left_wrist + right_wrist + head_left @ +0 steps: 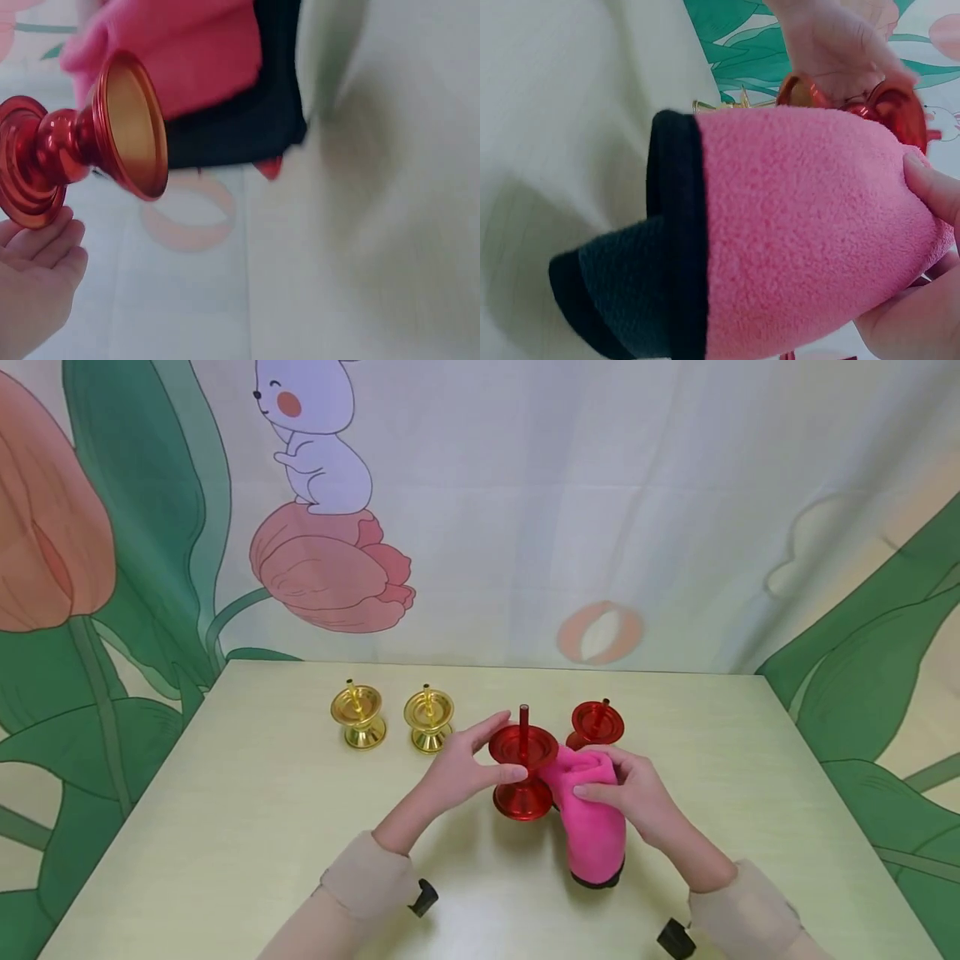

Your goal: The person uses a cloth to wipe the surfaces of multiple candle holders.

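Note:
My left hand (465, 772) grips a shiny red metal candle holder (522, 802) by its upper dish, thumb in front and fingers at the far side of the rim. The holder is upright above the table, a thin tube rising from its dish. The left wrist view shows the hollow underside of its flared base (136, 127). In my right hand (641, 793) is a bunched pink fleecy cloth (596, 839), held by its upper part against the holder's right side. The cloth's dark edging and dark side (626, 281) hang down in the right wrist view.
Behind my right hand stands a second red candle holder (598, 723), partly hidden. Two gold candle holders (365, 735) stand farther left on the pale table (247, 827). A printed curtain (487, 510) hangs along the table's back edge.

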